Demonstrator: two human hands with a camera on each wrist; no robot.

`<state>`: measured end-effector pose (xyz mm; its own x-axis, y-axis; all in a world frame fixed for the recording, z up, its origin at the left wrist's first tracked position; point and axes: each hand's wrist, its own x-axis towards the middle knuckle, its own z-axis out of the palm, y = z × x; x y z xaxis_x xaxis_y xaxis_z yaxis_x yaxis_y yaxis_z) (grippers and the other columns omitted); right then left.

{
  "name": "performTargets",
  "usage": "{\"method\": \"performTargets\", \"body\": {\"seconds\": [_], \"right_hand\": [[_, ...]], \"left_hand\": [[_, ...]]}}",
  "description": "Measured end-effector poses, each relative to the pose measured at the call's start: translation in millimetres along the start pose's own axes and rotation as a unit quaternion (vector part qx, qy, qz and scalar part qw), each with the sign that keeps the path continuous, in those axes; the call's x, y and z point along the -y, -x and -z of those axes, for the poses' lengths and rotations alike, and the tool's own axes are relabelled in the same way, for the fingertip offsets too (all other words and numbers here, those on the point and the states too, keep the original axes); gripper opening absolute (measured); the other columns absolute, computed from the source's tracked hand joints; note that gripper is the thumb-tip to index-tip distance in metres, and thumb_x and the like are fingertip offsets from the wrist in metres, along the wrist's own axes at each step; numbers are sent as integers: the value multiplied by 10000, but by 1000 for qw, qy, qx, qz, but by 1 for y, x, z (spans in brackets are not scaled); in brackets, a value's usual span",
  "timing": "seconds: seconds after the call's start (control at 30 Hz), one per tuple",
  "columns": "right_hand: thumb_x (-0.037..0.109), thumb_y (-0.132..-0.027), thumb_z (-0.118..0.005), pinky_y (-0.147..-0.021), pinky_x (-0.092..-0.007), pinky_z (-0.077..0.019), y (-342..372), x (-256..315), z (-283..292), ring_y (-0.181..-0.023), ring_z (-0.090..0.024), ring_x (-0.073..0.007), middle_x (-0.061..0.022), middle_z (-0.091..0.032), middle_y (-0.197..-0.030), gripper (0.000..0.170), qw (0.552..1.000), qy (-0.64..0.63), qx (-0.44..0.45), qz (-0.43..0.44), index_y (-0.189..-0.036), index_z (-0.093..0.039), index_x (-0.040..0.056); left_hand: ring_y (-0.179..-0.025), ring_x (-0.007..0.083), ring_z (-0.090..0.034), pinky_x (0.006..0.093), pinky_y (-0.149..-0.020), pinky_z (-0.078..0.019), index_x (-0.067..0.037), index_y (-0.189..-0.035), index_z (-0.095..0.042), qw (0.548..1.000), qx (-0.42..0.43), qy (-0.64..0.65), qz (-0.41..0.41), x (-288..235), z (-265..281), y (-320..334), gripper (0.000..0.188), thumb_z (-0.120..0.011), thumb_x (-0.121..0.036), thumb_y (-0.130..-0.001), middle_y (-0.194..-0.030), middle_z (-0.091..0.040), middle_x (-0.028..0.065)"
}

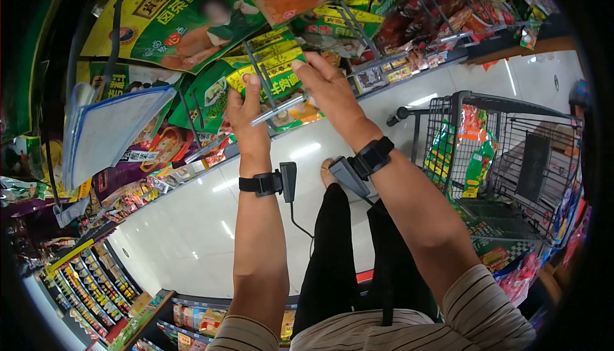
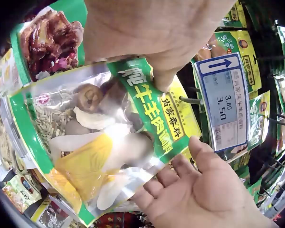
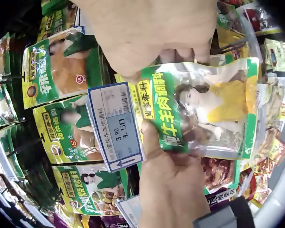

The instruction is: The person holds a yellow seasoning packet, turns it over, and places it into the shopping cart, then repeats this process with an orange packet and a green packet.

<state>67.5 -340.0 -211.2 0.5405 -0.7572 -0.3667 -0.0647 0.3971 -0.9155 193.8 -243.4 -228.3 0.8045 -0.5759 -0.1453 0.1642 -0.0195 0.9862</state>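
A green and yellow seasoning packet [image 1: 284, 70] hangs at a rack hook, with both hands on its side edges. In the head view, my left hand [image 1: 246, 111] grips its left edge, thumb in front. On the right edge, my right hand [image 1: 332, 89] pinches the packet, its fingers partly hidden behind. The left wrist view shows dried spices through the packet's clear window [image 2: 90, 114], and its header lies near the hook's price tag [image 2: 223, 102]. In the right wrist view, both thumbs are at the packet's [image 3: 204, 109] header end, beside that tag.
More seasoning packets [image 1: 173, 18] hang on hooks to the left, with blue-edged tag holders [image 1: 115, 127] jutting out. A shopping cart [image 1: 511, 153] with packets inside stands at the right. Pale floor tiles [image 1: 198, 223] lie below, with lower shelves [image 1: 198, 316] behind the person.
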Motion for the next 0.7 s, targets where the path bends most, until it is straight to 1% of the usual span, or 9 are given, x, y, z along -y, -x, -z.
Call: {"method": "performTargets", "body": {"seconds": [0.03, 0.13, 0.2, 0.33, 0.43, 0.5, 0.53, 0.6, 0.7], "right_hand": [[405, -967, -615, -814, -259, -449, 1, 4, 0, -952, -548, -88, -10, -651, -1060, 428, 1000, -4, 5, -3, -1250, -627, 85], [419, -968, -597, -807, -257, -449, -1, 11, 1, -961, -544, -90, -10, -646, -1072, 458, 999, -24, 20, 10, -1280, -613, 83], [416, -968, -590, -798, -251, -449, -6, 10, -1, -962, -544, -91, -9, -640, -1076, 465, 997, -46, 32, 44, -1297, -603, 87], [406, -969, -588, -792, -250, -456, -5, 13, -1, -963, -551, -94, -11, -634, -1082, 468, 999, -29, 21, 37, -1319, -593, 96], [391, -975, -581, -792, -249, -456, -14, 4, -1, -952, -550, -91, -7, -634, -1072, 461, 998, -13, 27, 56, -1327, -585, 93], [367, -983, -573, -792, -246, -454, -18, -1, 1, -939, -545, -88, -4, -633, -1059, 448, 998, 13, 27, 64, -1330, -580, 83], [337, -985, -566, -836, -259, -457, -19, -2, 2, -966, -563, -103, -27, -645, -1078, 432, 996, 1, 33, 79, -1315, -580, 60], [278, -988, -552, -924, -284, -462, -20, -5, 3, -1020, -598, -132, -73, -669, -1117, 401, 993, -25, 45, 110, -1286, -581, 13], [271, -994, -569, -812, -241, -459, -15, -6, 9, -933, -553, -83, -24, -645, -1030, 357, 996, -36, 52, 62, -1261, -599, 35]], "left_hand": [[-915, 57, -530, 217, -842, -418, -43, -1052, -638, 1000, 2, 3, -6, 2, 1, 0, 262, -692, -282, -961, -998, -624, -24], [-810, 48, -538, 232, -689, -439, -113, -983, -654, 1000, -4, -12, -21, 5, 1, -3, 254, -649, -368, -985, -910, -636, -42], [-783, 54, -541, 233, -653, -448, -113, -977, -651, 1000, -1, 1, -6, 5, 0, -4, 250, -649, -363, -986, -910, -636, -38], [-732, 63, -551, 233, -583, -456, -112, -957, -646, 1000, -10, -2, -9, 2, -2, -8, 248, -651, -358, -983, -885, -628, -27], [-714, 64, -550, 230, -584, -462, -112, -943, -632, 999, -26, 19, 18, -2, -6, -9, 264, -671, -372, -967, -841, -598, -23], [-728, 52, -509, 223, -614, -423, -73, -964, -650, 999, -34, 15, 25, 1, -4, -16, 277, -705, -343, -948, -833, -594, -33], [-734, 45, -488, 219, -629, -404, -53, -975, -659, 999, -37, 13, 29, 3, -3, -19, 285, -721, -329, -939, -829, -592, -38], [-687, 39, -450, 217, -592, -366, -62, -934, -647, 999, -30, 29, 30, 6, -5, -18, 298, -717, -352, -939, -786, -563, -47], [-653, 28, -420, 206, -566, -329, -84, -882, -626, 999, -21, 9, 40, 1, -4, -12, 307, -697, -375, -949, -755, -540, -52]]}}
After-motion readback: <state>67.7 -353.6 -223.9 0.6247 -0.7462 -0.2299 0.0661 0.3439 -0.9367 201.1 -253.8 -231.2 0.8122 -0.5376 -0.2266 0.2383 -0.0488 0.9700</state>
